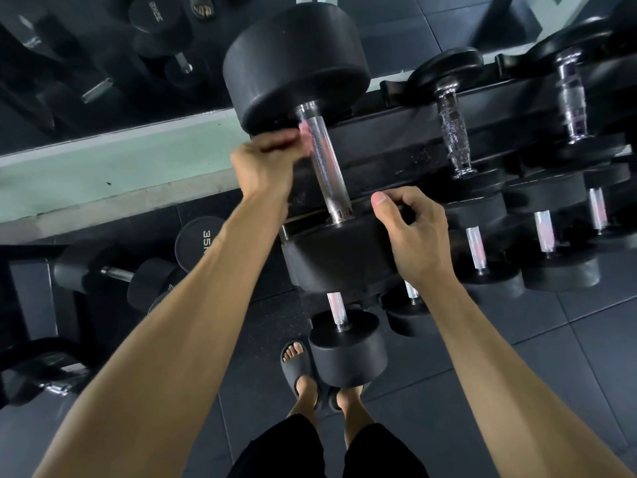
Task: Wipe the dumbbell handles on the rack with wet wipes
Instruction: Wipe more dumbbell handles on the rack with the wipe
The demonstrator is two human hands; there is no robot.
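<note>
A large black dumbbell lies on the top tier of the rack (406, 132), with its knurled chrome handle (325, 167) running away from me. My left hand (265, 160) is curled at the handle's far end, just under the far head (296, 60). It is blurred, and it pinches a small pale scrap, apparently the wet wipe (305, 132), against the metal. My right hand (413, 232) grips the rim of the near head (337, 260), thumb on top and fingers curled over the edge.
More dumbbells fill the rack to the right, two with chrome handles (455, 132) on the top tier and several below (475, 246). A lower dumbbell (348, 346) juts out above my sandalled feet (296, 367). Other dumbbells (113, 274) lie at left. A mirror (86, 63) stands behind.
</note>
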